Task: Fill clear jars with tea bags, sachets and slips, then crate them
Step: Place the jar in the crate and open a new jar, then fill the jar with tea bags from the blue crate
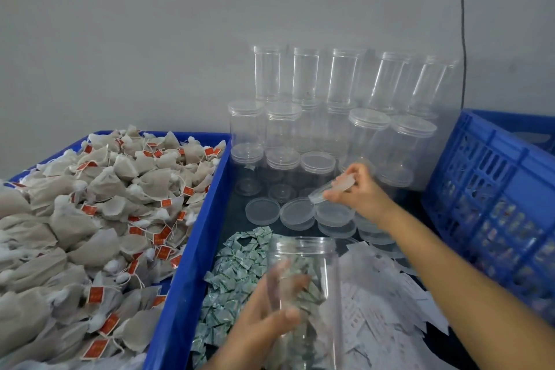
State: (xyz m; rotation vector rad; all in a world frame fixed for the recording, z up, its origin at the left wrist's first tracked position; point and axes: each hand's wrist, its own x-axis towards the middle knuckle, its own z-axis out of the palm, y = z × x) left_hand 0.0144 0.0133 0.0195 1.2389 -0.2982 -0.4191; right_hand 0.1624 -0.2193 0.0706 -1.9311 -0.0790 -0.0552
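Note:
My left hand (267, 309) grips an open, empty clear jar (303, 288) low in the middle, over the sachets. My right hand (357, 189) holds a clear lid (330, 189) tilted above a cluster of loose lids (297, 213). Tea bags (90, 219) with red tags fill the blue bin on the left. Green-printed sachets (234, 273) lie in a heap beside it, and white paper slips (381, 303) spread to their right. Stacked clear jars (300, 123) with lids stand against the wall.
A blue slatted crate (492, 189) stands tilted at the right, with filled jars showing through its side. The blue bin's wall (195, 234) separates the tea bags from the dark work surface. A black cable (462, 24) runs down the grey wall.

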